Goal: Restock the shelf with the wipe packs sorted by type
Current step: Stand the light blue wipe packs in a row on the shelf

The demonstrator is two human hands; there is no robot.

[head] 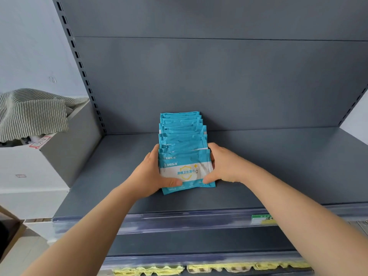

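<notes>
Head view: our left hand [153, 174] and right hand [225, 166] clasp the side edges of the front blue-and-white foil wipe pack [185, 170], mid-way along the grey metal shelf [278, 166], with bare deck on both sides. The row of matching blue packs [182, 128] behind shows only top edges. We read 酒精卫生湿巾.

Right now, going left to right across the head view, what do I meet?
Striped grey-green cloth, slotted dark-grey metal upright, left hand, row of blue plastic wipe packs, right hand, green-yellow price label.
</notes>
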